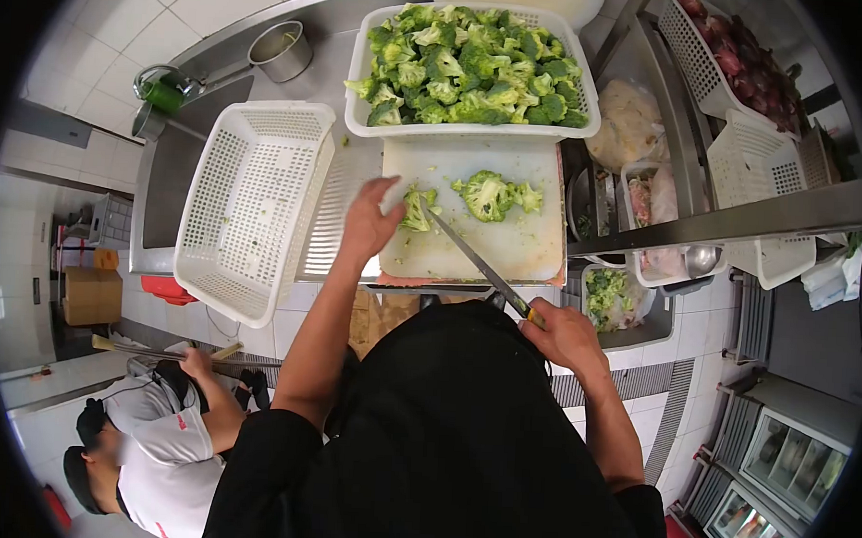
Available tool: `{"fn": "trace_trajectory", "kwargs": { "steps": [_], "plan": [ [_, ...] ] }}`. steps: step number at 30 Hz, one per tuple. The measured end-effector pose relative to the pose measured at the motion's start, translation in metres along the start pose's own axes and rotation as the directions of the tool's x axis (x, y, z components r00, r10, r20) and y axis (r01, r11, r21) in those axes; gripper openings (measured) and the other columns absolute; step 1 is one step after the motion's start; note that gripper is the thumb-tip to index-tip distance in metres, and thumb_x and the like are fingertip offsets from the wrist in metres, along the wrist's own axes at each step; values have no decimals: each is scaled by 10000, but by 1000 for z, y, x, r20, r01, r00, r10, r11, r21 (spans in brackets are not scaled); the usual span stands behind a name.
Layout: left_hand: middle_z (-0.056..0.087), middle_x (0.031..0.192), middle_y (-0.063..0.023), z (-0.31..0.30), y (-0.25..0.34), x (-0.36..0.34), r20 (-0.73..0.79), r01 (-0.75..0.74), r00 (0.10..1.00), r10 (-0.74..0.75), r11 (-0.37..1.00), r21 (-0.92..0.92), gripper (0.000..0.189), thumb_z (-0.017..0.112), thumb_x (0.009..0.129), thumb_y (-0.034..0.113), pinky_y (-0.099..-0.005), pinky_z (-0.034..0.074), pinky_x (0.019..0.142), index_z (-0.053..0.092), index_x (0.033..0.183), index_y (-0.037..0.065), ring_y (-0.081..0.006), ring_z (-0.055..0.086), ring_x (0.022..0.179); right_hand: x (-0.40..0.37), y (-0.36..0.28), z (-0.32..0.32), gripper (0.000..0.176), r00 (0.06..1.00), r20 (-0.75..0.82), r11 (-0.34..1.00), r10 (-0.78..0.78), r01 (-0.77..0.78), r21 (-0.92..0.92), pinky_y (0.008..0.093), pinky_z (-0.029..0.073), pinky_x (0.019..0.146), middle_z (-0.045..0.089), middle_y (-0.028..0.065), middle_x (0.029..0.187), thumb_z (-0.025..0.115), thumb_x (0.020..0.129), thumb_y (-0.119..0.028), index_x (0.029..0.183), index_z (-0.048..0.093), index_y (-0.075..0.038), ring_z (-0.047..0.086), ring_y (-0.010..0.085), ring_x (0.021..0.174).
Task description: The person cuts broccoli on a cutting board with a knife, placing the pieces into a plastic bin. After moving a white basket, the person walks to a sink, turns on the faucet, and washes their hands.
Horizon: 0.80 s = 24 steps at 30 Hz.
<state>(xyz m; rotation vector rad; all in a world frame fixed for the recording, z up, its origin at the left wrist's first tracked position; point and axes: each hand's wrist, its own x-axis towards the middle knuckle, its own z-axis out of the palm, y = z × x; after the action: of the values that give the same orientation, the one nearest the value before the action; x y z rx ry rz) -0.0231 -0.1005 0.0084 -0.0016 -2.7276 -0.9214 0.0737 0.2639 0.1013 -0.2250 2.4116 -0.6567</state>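
Note:
My right hand [565,334] is closed round the yellow handle of a long knife [479,261]. The blade points up and left across the white cutting board [489,257], its tip at a small broccoli piece [417,209]. Just left of that piece, my left hand [371,216] has its fingers apart, with nothing visible between them. A larger cut broccoli piece [490,197] lies right of the blade, and green crumbs dot the board.
Behind the board is a white basket [360,122] heaped with broccoli. An empty perforated basket [251,194] stands left, near a metal pot [281,51]. A metal rail [721,224] and food containers are right. Two people [169,440] are at lower left.

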Motion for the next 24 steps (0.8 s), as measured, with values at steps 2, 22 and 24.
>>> {"fn": "trace_trajectory", "kwargs": {
  "steps": [2, 22, 24],
  "plan": [
    [635, 1285, -207, 4, 7, -13, 204, 136, 975, -91, 967, -217, 420, 711, 855, 121, -427, 543, 931, 681, 1270, 64, -367, 659, 1097, 2, 4, 7, 344, 997, -45, 998, -55, 54, -30, 545, 503, 785, 682, 235, 852, 659, 930, -419, 1024, 628, -90, 653, 466, 887],
    [681, 1255, -169, 3, 0, -34, 179, 59, 984, -18, 972, -227, 387, 636, 815, 30, -436, 528, 940, 690, 1198, 41, -392, 648, 1098, 47, -7, 30, 287, 979, 43, 946, -197, 201, -255, 535, 548, 756, 723, 210, 870, 598, 982, -259, 1098, 545, -2, 711, 410, 852],
    [678, 1271, -176, -7, -6, -31, 186, 128, 979, -87, 966, -224, 411, 633, 810, 30, -439, 518, 959, 692, 1216, 48, -389, 645, 1097, 44, -2, 28, 297, 979, 44, 946, -198, 203, -252, 533, 546, 751, 723, 208, 870, 600, 980, -259, 1111, 541, 1, 712, 408, 854]
  ]
}}
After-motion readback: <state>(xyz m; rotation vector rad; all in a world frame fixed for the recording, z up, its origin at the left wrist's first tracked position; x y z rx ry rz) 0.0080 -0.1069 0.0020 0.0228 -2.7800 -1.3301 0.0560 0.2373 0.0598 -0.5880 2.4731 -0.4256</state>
